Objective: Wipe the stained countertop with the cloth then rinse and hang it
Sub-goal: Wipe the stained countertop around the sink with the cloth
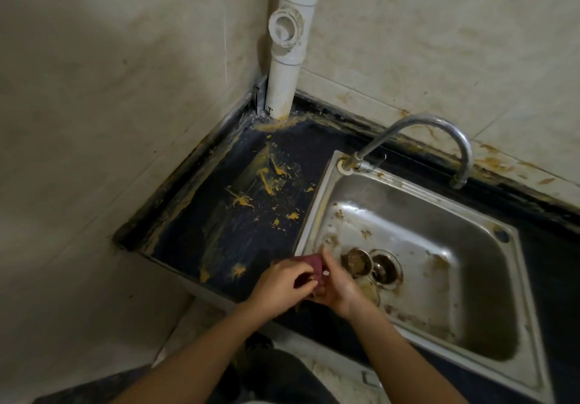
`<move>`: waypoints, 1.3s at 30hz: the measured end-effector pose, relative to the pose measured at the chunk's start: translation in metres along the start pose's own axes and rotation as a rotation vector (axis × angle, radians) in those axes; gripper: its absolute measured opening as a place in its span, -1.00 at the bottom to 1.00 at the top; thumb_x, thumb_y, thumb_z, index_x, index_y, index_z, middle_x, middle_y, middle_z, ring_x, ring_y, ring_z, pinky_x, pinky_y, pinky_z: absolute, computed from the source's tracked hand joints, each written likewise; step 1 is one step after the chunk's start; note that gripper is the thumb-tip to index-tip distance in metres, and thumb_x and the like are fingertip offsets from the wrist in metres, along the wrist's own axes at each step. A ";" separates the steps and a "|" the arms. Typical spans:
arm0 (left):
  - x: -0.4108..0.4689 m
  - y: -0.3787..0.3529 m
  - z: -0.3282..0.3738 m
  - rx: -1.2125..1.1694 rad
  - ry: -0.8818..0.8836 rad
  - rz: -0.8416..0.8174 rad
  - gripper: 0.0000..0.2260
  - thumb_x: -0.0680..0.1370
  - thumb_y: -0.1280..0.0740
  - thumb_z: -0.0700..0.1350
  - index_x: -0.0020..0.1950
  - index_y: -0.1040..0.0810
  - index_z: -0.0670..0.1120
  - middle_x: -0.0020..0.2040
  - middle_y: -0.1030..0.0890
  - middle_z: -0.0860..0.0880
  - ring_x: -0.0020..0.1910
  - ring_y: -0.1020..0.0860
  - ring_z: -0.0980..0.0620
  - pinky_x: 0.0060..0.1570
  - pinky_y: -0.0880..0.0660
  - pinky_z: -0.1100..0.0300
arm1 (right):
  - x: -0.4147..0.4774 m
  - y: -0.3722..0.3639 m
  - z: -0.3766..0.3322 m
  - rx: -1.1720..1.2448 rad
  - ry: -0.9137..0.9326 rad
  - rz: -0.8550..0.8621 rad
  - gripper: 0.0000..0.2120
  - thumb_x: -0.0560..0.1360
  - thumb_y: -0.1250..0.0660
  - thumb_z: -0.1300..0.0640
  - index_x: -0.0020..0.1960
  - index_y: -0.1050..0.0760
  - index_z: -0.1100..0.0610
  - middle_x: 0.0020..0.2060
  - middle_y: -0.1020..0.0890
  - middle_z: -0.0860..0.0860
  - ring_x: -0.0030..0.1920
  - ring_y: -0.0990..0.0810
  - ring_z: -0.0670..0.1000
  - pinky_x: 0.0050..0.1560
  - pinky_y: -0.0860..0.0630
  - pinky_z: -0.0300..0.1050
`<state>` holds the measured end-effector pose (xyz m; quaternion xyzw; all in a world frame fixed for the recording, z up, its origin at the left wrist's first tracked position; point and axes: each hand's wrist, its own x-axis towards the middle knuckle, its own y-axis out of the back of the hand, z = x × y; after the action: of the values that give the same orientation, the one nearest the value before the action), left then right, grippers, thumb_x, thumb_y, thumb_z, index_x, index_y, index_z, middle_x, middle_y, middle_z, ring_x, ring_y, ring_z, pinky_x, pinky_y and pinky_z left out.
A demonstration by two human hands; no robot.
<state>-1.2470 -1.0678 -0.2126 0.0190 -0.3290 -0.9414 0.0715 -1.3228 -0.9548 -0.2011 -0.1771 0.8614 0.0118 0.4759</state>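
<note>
Yellow stains (240, 199) dot the dark countertop (251, 243). At its front edge the left hand (279, 284) and right hand (337, 287) both pinch a small red cloth (315, 265) between them. The steel sink (423, 215) holds a dirty strainer (356, 262) beside its drain (385, 270).
</note>
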 end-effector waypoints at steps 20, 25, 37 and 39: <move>-0.017 0.090 -0.108 0.229 0.591 0.496 -0.83 0.56 -0.25 -0.23 -0.01 -0.61 -0.26 -0.04 -0.63 -0.22 -0.06 -0.56 -0.18 -0.07 -0.43 0.05 | 0.158 -0.010 -0.231 -1.604 0.778 0.426 -0.59 0.56 -0.18 -0.02 0.38 -0.35 0.05 0.35 -0.38 0.18 0.32 -0.33 0.24 0.26 -0.29 0.09; -0.019 0.086 -0.113 0.287 0.570 0.573 -0.71 0.52 -0.19 -0.11 -0.09 -0.62 -0.27 -0.15 -0.64 -0.21 -0.20 -0.61 -0.19 -0.18 -0.48 0.05 | 0.197 -0.025 -0.252 -1.432 0.838 0.566 -0.58 0.60 -0.09 0.00 0.40 -0.31 0.15 0.39 -0.27 0.27 0.40 -0.21 0.26 0.36 -0.22 0.12; -0.006 0.075 -0.122 0.422 0.522 0.627 -0.41 0.62 0.05 0.12 -0.03 -0.62 -0.27 -0.06 -0.63 -0.22 -0.01 -0.41 -0.05 -0.04 -0.48 0.03 | 0.238 -0.036 -0.252 -1.610 0.616 0.439 -0.41 0.60 0.10 -0.16 0.53 0.10 0.09 0.52 0.09 0.14 0.52 0.13 0.14 0.48 0.16 0.11; -0.007 0.072 -0.125 0.458 0.542 0.564 -0.41 0.63 0.07 0.10 0.02 -0.61 -0.28 0.03 -0.61 -0.24 0.05 -0.41 -0.10 0.02 -0.47 -0.06 | 0.231 -0.028 -0.241 -1.717 0.674 0.376 -0.43 0.60 0.09 -0.15 0.53 0.07 0.06 0.53 0.08 0.11 0.52 0.10 0.13 0.48 0.15 0.08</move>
<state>-1.2210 -1.1994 -0.2654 0.1899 -0.4905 -0.7492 0.4026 -1.6229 -1.0947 -0.2557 -0.3194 0.6650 0.6675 -0.1013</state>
